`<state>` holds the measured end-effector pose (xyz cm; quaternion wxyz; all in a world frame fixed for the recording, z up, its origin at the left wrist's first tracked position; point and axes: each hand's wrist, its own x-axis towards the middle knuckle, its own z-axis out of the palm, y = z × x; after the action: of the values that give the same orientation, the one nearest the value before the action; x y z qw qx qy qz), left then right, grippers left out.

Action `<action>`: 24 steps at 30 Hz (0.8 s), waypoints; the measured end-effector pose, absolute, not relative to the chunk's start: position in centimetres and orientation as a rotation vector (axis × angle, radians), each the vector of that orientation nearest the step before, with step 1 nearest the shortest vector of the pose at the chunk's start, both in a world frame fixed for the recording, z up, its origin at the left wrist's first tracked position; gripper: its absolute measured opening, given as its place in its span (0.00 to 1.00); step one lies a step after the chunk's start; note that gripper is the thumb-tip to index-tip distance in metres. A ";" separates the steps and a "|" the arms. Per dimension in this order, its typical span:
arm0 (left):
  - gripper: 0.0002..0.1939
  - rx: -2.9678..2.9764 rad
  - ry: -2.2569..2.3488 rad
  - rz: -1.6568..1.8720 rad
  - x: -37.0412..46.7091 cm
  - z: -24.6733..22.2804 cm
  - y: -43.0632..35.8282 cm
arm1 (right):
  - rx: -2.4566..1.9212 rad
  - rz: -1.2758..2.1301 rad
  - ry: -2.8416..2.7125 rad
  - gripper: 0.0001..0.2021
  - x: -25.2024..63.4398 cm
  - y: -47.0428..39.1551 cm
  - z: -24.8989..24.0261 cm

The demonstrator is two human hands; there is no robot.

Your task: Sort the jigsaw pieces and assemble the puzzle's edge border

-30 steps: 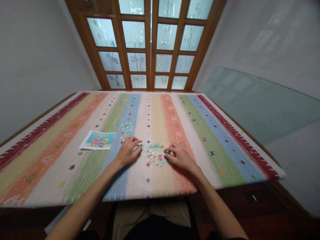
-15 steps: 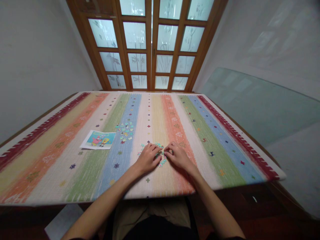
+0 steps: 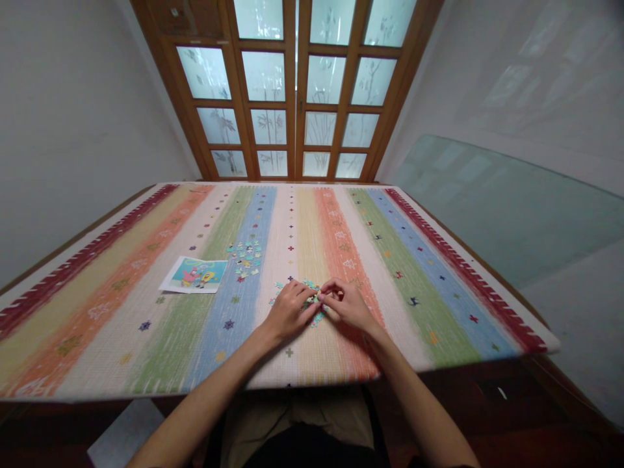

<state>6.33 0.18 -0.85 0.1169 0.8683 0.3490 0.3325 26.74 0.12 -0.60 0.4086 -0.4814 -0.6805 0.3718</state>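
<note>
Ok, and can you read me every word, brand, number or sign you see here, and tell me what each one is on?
No text can be read.
Picture card: cartoon figures; no lettering I can make out, any fine print is too small.
Puzzle pieces: too small to tell whether they carry any letters.
Striped cloth: woven-looking crosses, trees and other motifs, no words.
Door panes: plant drawings, no words.

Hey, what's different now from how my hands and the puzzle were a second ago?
Your left hand has moved right, over part of the nearer puzzle pieces, its fingertips now close to those of your right hand. Whether either took hold of a piece is too small to tell. Your right hand, the printed picture and the farther pieces stayed about where they were.
</note>
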 end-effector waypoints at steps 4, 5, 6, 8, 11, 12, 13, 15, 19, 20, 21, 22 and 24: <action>0.10 2.530 1.051 0.989 5.6 -0.6 0.4 | -1.234 0.901 -1.726 0.10 26.7 0.0 -0.3; 0.10 2.519 1.068 1.006 5.1 -0.6 0.6 | -1.245 0.894 -1.723 0.10 26.7 0.0 -0.3; 0.10 2.507 1.095 1.026 4.5 -0.5 0.8 | -1.256 0.889 -1.718 0.10 26.8 -0.1 -0.3; 0.10 2.482 1.173 1.068 2.7 -0.5 1.2 | -1.270 0.881 -1.705 0.10 27.0 -0.1 -0.2; 0.10 2.451 1.358 1.073 -0.8 -0.4 2.0 | -1.274 0.879 -1.690 0.09 27.2 -0.1 -0.2; 0.10 2.442 1.422 1.052 -2.1 -0.4 2.3 | -1.274 0.881 -1.685 0.09 27.3 0.0 -0.2; 0.10 2.431 1.492 1.036 -3.4 -0.4 2.5 | -1.274 0.886 -1.680 0.09 27.3 0.0 -0.2; 0.11 2.425 1.619 1.009 -5.8 -0.4 3.0 | -1.276 0.893 -1.675 0.09 27.3 0.0 -0.1; 0.13 2.424 1.797 0.937 -9.5 -0.8 3.9 | -1.277 0.880 -1.679 0.09 27.1 0.0 -0.1; 0.13 2.427 1.826 0.913 -10.1 -0.9 4.2 | -1.275 0.875 -1.683 0.09 27.1 0.0 -0.1; 0.13 2.432 1.850 0.888 -10.5 -1.0 4.4 | -1.274 0.870 -1.688 0.09 27.1 0.0 -0.1; 0.13 2.437 1.871 0.864 -10.9 -1.1 4.5 | -1.272 0.864 -1.692 0.09 27.1 0.0 -0.2; 0.13 2.452 1.894 0.813 -11.2 -1.4 4.9 | -1.270 0.853 -1.699 0.09 27.1 0.0 -0.3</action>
<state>-11.24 4.87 -1.35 -0.0309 0.7650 0.5911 0.2538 27.12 -0.01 -0.31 0.4149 -0.5055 -0.6761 0.3395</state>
